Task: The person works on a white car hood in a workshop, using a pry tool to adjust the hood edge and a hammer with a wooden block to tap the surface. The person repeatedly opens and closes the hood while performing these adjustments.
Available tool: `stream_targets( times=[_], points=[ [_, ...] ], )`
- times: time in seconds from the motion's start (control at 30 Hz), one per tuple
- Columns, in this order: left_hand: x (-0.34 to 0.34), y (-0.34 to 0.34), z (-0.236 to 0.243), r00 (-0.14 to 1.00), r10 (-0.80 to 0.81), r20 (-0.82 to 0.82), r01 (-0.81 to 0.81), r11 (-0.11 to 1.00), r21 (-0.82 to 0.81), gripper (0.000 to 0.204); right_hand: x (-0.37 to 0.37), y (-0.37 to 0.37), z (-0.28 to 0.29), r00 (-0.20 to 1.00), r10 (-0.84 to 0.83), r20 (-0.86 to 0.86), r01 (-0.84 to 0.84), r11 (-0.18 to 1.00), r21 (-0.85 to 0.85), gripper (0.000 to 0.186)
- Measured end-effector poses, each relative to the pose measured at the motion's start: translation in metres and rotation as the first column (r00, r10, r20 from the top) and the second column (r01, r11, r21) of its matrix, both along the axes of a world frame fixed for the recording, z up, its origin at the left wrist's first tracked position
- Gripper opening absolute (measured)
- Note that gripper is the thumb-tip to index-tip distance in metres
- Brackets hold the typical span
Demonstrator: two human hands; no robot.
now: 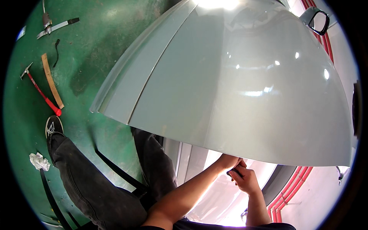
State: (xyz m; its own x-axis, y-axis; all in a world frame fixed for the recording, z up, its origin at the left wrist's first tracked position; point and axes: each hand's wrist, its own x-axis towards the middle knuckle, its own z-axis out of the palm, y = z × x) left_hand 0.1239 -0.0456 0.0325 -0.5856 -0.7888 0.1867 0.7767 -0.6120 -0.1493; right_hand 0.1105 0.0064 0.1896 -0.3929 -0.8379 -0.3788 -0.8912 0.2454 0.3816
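A large pale grey-green car door panel [276,115] fills the upper middle and right, with a thin seam running along its left part. My left hand [227,161] reaches under the panel's lower edge, its fingers mostly hidden there. Just below and right of it, my right hand [247,180] is closed round a small dark object [232,173], too small and covered to name, close to that edge.
On the green floor [88,76] lie a red-handled hammer [46,97], a wooden strip [51,78], metal tools [55,27], a black cord [56,50] and a crumpled white wad [39,161]. My legs [92,184] are below left. Red pipes [291,186] line the right wall.
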Motion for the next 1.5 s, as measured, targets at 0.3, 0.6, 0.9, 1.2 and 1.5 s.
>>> stream_targets(
  times=[0.3,0.6,0.9,1.2,1.5],
  points=[
    [-0.033,0.007,-0.003,0.973,-0.006,-0.229,0.029,0.995,0.099,0.028,-0.001,-0.002,-0.006,1.000,-0.014,0.009,0.014,1.000,-0.022,0.017],
    [0.004,0.002,0.000,0.991,0.023,0.132,-0.030,0.998,0.055,0.031,-0.028,-0.004,-0.007,0.972,-0.075,0.221,0.088,0.995,-0.051,0.016],
    [-0.024,0.002,0.004,0.967,-0.042,0.251,0.036,0.999,0.032,0.032,-0.055,-0.001,-0.007,0.952,-0.118,0.283,0.138,0.989,-0.050,0.029],
    [0.007,0.004,-0.003,0.986,-0.013,0.167,0.005,0.999,0.048,0.028,-0.005,-0.004,-0.012,0.992,-0.122,0.038,0.124,0.991,-0.049,0.015],
    [0.015,0.005,-0.004,1.000,0.007,0.001,-0.007,0.992,0.125,0.028,-0.001,-0.004,-0.009,0.995,-0.095,0.032,0.096,0.995,-0.033,0.017]
  ],
)
